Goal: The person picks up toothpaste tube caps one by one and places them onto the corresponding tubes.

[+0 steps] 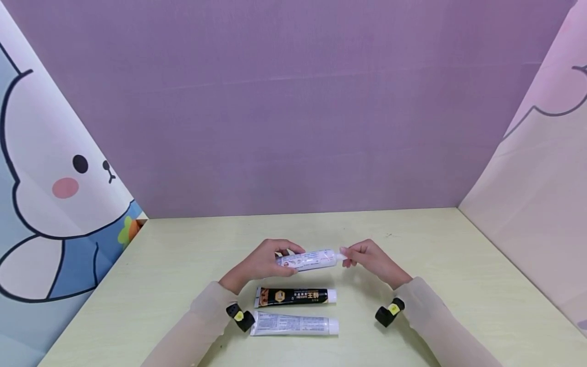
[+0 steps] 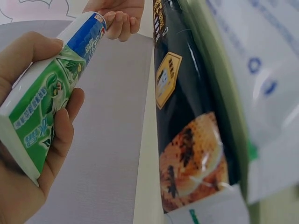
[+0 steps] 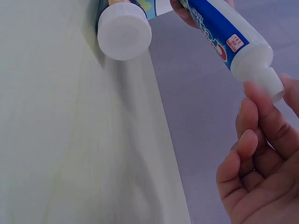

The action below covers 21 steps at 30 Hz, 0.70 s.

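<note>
Above the table, my left hand [image 1: 266, 260] grips a toothpaste tube [image 1: 311, 260], thumb on one side and fingers on the other. Its printing is green and blue on white in the left wrist view. My right hand [image 1: 372, 260] pinches the small white cap [image 3: 267, 84] at the tube's end between thumb and fingertip. That cap is on the neck or right at it; whether it is loose cannot be told. Nearer to me lie a black toothpaste tube [image 1: 295, 296] with a white cap and a white toothpaste tube [image 1: 291, 324], both capped ends pointing right.
The pale wooden table [image 1: 192, 260] meets a purple back panel [image 1: 302, 127]. A cartoon-printed panel [image 1: 36, 168] stands at the left, and a pale pink panel [image 1: 541, 204] at the right. Black wrist cameras sit on both sleeves.
</note>
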Motion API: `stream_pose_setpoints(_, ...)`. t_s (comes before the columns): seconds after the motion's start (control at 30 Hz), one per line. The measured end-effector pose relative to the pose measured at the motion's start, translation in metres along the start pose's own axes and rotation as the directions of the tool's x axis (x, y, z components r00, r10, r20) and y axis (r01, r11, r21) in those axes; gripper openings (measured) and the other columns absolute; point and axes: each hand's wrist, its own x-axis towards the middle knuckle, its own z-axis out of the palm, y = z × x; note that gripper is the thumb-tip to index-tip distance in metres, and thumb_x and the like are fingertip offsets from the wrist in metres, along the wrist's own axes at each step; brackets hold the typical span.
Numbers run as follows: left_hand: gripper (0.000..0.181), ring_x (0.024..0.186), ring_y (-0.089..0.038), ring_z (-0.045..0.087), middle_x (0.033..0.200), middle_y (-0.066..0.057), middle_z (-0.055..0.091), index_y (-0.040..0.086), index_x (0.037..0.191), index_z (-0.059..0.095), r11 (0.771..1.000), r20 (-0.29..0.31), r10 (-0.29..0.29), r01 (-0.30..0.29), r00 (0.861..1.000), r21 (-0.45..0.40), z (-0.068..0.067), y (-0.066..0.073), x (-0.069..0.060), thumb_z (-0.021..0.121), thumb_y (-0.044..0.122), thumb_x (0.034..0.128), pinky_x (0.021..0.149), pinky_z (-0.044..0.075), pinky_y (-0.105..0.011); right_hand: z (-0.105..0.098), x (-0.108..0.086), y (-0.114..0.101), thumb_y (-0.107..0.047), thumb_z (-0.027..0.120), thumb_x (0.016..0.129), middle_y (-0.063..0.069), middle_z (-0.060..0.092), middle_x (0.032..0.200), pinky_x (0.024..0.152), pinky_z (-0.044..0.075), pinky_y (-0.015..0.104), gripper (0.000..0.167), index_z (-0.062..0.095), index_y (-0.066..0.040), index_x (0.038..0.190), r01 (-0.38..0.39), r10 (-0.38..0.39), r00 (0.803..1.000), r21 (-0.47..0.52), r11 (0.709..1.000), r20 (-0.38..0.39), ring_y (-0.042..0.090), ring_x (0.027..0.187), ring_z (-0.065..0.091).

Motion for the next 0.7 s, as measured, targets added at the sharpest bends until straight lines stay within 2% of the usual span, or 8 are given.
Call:
stream_pose_setpoints(0.07,0.04,0.084,-0.022,0.056,0.106,-0.01,0.066,0.005,0.115,0.066,1.0,0.003,0.001,-0.001,1.0,0.0,0.0,0.004,0.0,0.074,0.006,0.0758,0.063,0.046,-0.021,0.0,0.0,0.001,-0.031,0.054,0.095,0.016,0.068,0.08,0.082,0.037,0.037,0.044,0.068,0.01,0.088,0.007,-0.007,1.0,0.001,1.0,0.002,0.018,0.081,0.057)
stream_pose_setpoints(0.23,0.038,0.083,-0.023,0.056,0.105,-0.014,0.065,-0.001,0.114,0.065,1.0,0.018,0.013,-0.013,1.0,-0.009,-0.006,0.031,-0.005,0.072,0.002,0.0763,0.064,0.046,-0.021,-0.003,0.0,0.003,-0.036,0.049,0.098,0.018,0.067,0.083,0.085,0.038,0.037,0.048,0.065,0.005,0.079,0.03,-0.03,0.999,0.014,0.999,0.011,0.018,0.082,0.06)
stream_pose_setpoints(0.3,0.037,0.082,-0.022,0.056,0.104,-0.014,0.065,-0.002,0.113,0.065,1.0,0.019,0.014,-0.014,1.0,-0.012,-0.009,0.039,-0.007,0.072,0.002,0.0763,0.064,0.046,-0.022,-0.005,0.0,0.005,-0.033,0.049,0.098,0.02,0.067,0.085,0.085,0.038,0.038,0.046,0.062,0.006,0.077,0.047,-0.048,0.999,0.016,0.999,0.013,0.02,0.084,0.06)
stream_pose_setpoints(0.37,0.037,0.081,-0.021,0.056,0.104,-0.014,0.065,-0.002,0.112,0.065,1.0,0.018,0.013,-0.013,1.0,-0.01,-0.009,0.041,-0.007,0.072,0.003,0.0761,0.064,0.046,-0.022,-0.007,0.0,0.007,-0.028,0.052,0.097,0.019,0.066,0.085,0.084,0.04,0.038,0.041,0.061,0.009,0.081,0.061,-0.061,0.998,0.019,0.998,0.012,0.019,0.082,0.058)
stream_pose_setpoints(0.4,0.037,0.081,-0.021,0.055,0.103,-0.014,0.065,-0.003,0.112,0.065,1.0,0.018,0.013,-0.013,1.0,-0.012,-0.009,0.04,-0.007,0.072,0.003,0.0761,0.064,0.046,-0.022,-0.008,0.0,0.008,-0.024,0.053,0.096,0.017,0.065,0.086,0.083,0.041,0.038,0.037,0.062,0.01,0.085,0.068,-0.068,0.998,0.023,0.997,0.013,0.019,0.082,0.057)
stream_pose_setpoints(0.5,0.038,0.081,-0.021,0.055,0.104,-0.013,0.065,-0.001,0.114,0.065,1.0,0.016,0.004,-0.004,1.0,-0.01,-0.005,0.025,-0.003,0.072,0.004,0.0762,0.064,0.046,-0.022,-0.01,0.001,0.009,-0.016,0.06,0.092,0.012,0.064,0.092,0.079,0.045,0.034,0.025,0.063,0.008,0.096,0.078,-0.079,0.997,0.033,0.996,0.022,0.018,0.084,0.055)
stream_pose_setpoints(0.63,0.04,0.082,-0.02,0.055,0.106,-0.011,0.065,0.004,0.116,0.065,1.0,0.012,-0.001,0.001,1.0,-0.012,0.0,0.004,0.001,0.074,0.007,0.0762,0.063,0.046,-0.022,-0.009,0.001,0.009,-0.014,0.07,0.084,0.019,0.061,0.101,0.07,0.047,0.025,0.031,0.062,0.005,0.107,0.104,-0.105,0.994,0.036,0.994,0.04,0.019,0.085,0.054)
stream_pose_setpoints(0.7,0.04,0.082,-0.018,0.055,0.106,-0.008,0.065,0.007,0.116,0.066,1.0,0.013,0.003,-0.002,1.0,-0.016,0.0,0.001,0.001,0.075,0.01,0.0763,0.063,0.046,-0.022,-0.009,0.0,0.009,-0.014,0.073,0.081,0.024,0.057,0.104,0.066,0.046,0.024,0.035,0.06,0.004,0.108,0.126,-0.127,0.991,0.028,0.992,0.04,0.02,0.084,0.054)
